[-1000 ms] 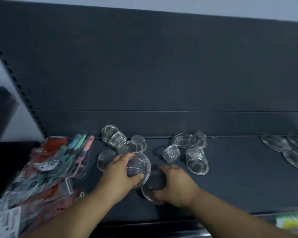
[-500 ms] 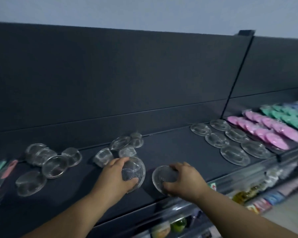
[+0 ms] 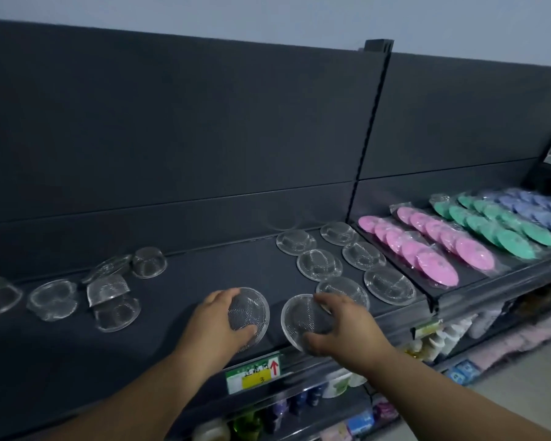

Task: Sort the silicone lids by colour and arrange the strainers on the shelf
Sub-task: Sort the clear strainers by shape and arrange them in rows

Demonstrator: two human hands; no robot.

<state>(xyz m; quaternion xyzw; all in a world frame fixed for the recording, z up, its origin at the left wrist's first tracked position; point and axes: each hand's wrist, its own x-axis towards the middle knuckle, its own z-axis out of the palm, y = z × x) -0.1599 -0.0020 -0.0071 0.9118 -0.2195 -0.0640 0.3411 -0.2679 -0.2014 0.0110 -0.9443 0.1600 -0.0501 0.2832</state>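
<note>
My left hand grips a round mesh strainer just above the dark shelf. My right hand grips a second mesh strainer right beside it. Several strainers lie rim-down in two neat rows to the right of my hands. More strainers are scattered loosely on the shelf's left part. Further right, silicone lids lie in wrapped rows: pink lids, green lids and blue-purple lids.
A dark back panel rises behind the shelf, with an upright post between the two bays. A green and yellow price tag hangs on the shelf's front edge. Lower shelves hold bottles and packets.
My view has swung to the right, bringing the neat strainer rows and coloured lids into sight. Both hands have carried their strainers rightward along the shelf, towards the arranged rows.
</note>
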